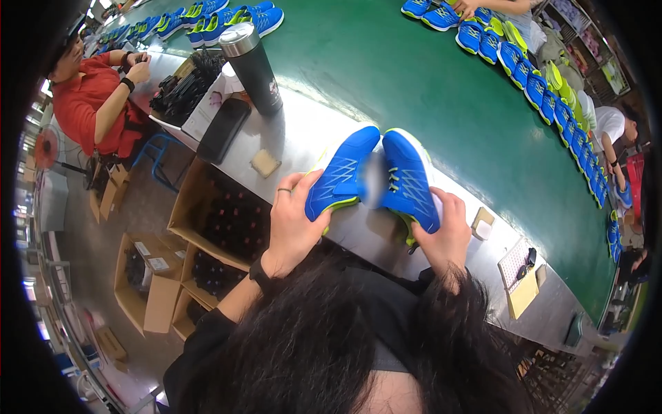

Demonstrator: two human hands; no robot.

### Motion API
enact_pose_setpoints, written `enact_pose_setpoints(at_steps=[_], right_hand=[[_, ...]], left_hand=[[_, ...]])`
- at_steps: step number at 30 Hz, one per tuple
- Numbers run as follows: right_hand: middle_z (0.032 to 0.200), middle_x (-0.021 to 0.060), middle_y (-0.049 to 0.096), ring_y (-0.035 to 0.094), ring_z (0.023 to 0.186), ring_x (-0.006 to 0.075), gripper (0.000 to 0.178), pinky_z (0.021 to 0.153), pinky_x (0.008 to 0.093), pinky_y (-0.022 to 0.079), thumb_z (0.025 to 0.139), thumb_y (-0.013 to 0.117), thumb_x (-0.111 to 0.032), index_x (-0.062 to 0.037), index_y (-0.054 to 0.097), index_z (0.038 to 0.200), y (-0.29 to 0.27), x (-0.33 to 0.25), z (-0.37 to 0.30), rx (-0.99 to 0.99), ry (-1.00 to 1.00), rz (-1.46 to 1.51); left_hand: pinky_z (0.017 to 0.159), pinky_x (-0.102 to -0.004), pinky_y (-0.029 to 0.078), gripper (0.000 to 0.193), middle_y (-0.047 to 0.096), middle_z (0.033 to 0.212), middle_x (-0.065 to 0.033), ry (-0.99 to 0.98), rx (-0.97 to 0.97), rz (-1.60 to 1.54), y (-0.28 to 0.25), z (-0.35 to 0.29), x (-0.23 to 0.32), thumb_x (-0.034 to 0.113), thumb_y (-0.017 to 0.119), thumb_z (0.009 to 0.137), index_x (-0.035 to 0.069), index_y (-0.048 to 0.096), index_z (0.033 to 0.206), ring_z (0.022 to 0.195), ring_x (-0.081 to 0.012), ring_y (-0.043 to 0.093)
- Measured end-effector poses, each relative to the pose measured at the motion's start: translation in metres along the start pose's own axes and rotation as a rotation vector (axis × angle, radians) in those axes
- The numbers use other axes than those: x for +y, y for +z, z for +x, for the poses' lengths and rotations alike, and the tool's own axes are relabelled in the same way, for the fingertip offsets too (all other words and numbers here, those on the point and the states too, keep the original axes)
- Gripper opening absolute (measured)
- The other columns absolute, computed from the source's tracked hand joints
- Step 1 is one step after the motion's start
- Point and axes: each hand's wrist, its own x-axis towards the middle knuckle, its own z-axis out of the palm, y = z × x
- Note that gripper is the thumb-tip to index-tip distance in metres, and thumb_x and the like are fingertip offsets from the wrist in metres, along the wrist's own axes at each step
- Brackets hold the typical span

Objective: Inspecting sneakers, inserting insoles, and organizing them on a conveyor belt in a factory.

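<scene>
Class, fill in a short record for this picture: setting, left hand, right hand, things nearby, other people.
Setting: metal bench beside a green conveyor belt
Left hand: grips one blue shoe
Right hand: grips second blue shoe
Nearby: steel tumbler, cardboard boxes, rows of blue shoes on the belt
Other people: a person in a red shirt seated at the left

Wide green conveyor belt (414,90) ran diagonally from upper left to lower right of frame, edged by a metal workbench ledge (303,131). Rows of blue shoes (545,90) lined along belt's far edge at upper right, more at top left. Open cardboard boxes (207,228) stacked under ledge, left of centre, on grey concrete floor (103,234). Blue stool (155,148) at left. Bright daylight from windows (31,117) at far left rim.
</scene>
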Motion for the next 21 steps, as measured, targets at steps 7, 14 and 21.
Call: enact_pose_setpoints(at_steps=[7,14,21], right_hand=[[0.122,0.0162,0.057,0.067,0.085,0.0175,0.049,0.042,0.021,0.045,0.095,0.059,-0.027,-0.0006,0.047,0.134,-0.013,0.017,0.019,-0.355,0.539,1.217],[0.129,0.0146,0.058,0.068,0.088,0.0188,0.046,0.048,0.0212,0.047,0.096,0.058,-0.023,0.003,0.049,0.134,-0.011,0.018,0.015,-0.427,0.499,1.167],[0.101,0.009,0.066,0.065,0.091,0.0175,0.033,0.067,0.031,0.051,0.084,0.069,-0.015,-0.0094,0.064,0.116,-0.005,0.009,0.009,-0.155,0.145,0.453]], left_hand=[[0.099,-0.0359,0.045,0.043,0.055,0.126,-0.013,-0.575,-0.369,-1.237,-0.011,0.015,0.014,0.018,0.049,0.1,0.0,0.042,0.139,0.115,-0.0198,0.056],[0.107,-0.0369,0.038,0.054,0.042,0.144,-0.0159,-0.394,-0.4,-1.288,0.008,0.013,0.012,0.015,0.046,0.1,-0.002,0.029,0.148,0.131,-0.0235,0.045],[0.106,-0.0376,0.037,0.045,0.048,0.135,-0.0161,0.017,-0.041,-0.13,0.009,0.012,-0.026,0.001,0.051,0.084,0.01,0.06,0.127,0.124,-0.0318,0.048]])
